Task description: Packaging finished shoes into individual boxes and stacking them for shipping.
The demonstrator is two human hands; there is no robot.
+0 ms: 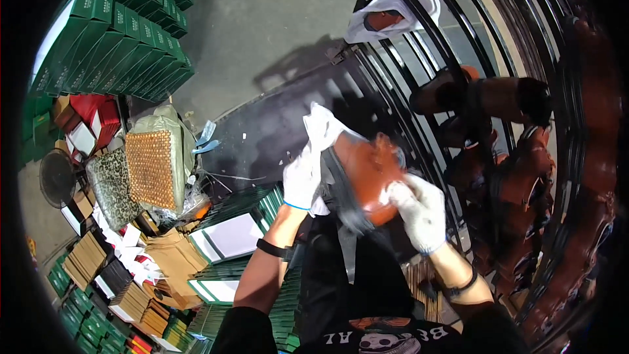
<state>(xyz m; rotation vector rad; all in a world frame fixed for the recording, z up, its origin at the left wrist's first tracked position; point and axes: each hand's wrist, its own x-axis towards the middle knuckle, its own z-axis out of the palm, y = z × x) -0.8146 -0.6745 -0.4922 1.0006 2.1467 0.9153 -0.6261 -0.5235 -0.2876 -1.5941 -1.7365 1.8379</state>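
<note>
In front of my body I hold a brown leather shoe (367, 174) with a dark sole, slightly blurred by motion. My right hand (419, 213), in a white glove, grips one end of it. My left hand (303, 180), also gloved in white, pinches a thin white sheet (321, 124) against the shoe's other side. Whether the sheet is paper or cloth I cannot tell. Part of the shoe is hidden behind the sheet and the left hand.
Brown shoes (524, 177) hang on a black metal rack (426, 16) at right, with a white-wrapped shoe (386, 19) at its far end. Green boxes (121, 46) are stacked far left. Below them sit a beaded seat cover (151, 167), cardboard (173, 255) and open white-lined boxes (226, 236).
</note>
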